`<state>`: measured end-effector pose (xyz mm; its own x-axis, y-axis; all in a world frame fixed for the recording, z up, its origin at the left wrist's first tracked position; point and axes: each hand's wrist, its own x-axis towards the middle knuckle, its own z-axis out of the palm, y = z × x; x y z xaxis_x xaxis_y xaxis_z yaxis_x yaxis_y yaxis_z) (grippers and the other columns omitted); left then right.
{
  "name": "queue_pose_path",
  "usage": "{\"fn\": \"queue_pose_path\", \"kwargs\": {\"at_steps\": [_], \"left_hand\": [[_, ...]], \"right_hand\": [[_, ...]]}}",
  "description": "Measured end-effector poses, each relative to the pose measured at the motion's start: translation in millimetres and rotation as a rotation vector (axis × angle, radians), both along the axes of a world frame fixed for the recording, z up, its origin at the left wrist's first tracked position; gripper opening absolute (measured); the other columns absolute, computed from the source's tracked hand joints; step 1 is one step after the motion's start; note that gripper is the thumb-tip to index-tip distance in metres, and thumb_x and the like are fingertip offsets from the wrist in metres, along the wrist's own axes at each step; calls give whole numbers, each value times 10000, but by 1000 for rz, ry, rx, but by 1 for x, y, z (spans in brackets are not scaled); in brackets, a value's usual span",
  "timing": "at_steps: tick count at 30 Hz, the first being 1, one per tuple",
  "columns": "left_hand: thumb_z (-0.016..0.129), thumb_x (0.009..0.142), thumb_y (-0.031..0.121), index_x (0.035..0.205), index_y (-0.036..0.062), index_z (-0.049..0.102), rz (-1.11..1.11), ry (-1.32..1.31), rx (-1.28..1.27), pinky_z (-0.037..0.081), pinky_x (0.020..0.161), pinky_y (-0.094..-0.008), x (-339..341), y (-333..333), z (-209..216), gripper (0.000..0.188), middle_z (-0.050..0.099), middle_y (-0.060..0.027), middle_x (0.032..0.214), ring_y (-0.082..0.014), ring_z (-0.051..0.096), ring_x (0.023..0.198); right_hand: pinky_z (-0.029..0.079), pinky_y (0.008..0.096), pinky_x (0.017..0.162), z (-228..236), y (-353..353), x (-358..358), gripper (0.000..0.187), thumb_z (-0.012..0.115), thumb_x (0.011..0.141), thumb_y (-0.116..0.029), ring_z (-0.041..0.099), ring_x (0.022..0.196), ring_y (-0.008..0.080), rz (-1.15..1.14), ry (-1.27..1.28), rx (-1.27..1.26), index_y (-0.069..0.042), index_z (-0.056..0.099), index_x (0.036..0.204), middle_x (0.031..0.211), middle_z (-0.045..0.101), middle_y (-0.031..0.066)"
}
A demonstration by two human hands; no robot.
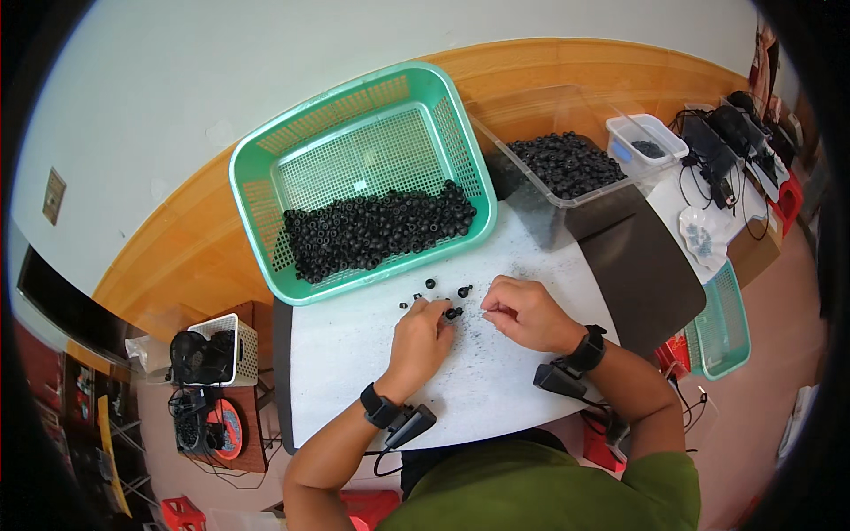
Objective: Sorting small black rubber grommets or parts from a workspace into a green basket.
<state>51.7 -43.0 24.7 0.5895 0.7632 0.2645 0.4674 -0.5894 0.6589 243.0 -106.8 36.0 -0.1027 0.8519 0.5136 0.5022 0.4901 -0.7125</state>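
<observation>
Small black parts (pixel 430 284) noted loose on white tabletop (pixel 336 380), heaped in green basket (pixel 354 155) and clear box (pixel 542 221); finished share cannot be told; left hand (pixel 421 343) curled by parts, right hand (pixel 533 317) curled inward, any pinch unconfirmed; no writing can be read

There are two hands (pixel 421 343) (pixel 534 316), two black wristbands (pixel 381 407) (pixel 586 350) and one scalloped white dish (pixel 715 233).

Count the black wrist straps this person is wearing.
2: a left strap around the left wrist, and a right strap around the right wrist. No others show on the bare forearms.
</observation>
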Motion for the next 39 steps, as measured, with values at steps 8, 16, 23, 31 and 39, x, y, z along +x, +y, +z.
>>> {"fn": "queue_pose_path", "kwargs": {"at_steps": [8,16,23,31,39], "left_hand": [[655,704,-9,912,3,596,8,62,139,466,591,-305,2,1,0,217,546,-116,751,-231,572,645],[626,811,-8,929,5,583,-131,-405,-668,484,619,-234,-28,-23,-7,126,637,-63,862,-105,592,735],[613,836,21,1056,11,597,-229,-619,-859,492,639,-225,-38,-27,-8,221,649,-74,879,-101,589,740],[592,871,106,1031,8,624,-334,-747,-1110,451,571,-215,-56,-21,-6,191,645,-84,809,-100,561,643],[529,913,121,1069,14,618,-254,-752,-1139,432,556,-202,-57,-24,-6,209,644,-70,807,-79,539,645]], "right_hand": [[441,323,550,3,-4,-2,101,615,737,26,560,621,241,34,20,-56,7,536,798,762,556,111],[430,264,544,8,-8,-9,104,606,744,53,541,622,155,150,152,-133,6,549,817,752,542,70],[429,244,560,8,-14,-27,129,596,745,66,541,670,129,221,136,-122,-4,577,852,788,562,54],[432,285,542,35,-20,-47,113,574,749,61,548,632,170,235,139,-157,11,563,849,764,537,82],[434,316,541,40,-7,-58,140,576,726,74,547,629,240,254,33,-19,0,560,845,767,531,96]]}}
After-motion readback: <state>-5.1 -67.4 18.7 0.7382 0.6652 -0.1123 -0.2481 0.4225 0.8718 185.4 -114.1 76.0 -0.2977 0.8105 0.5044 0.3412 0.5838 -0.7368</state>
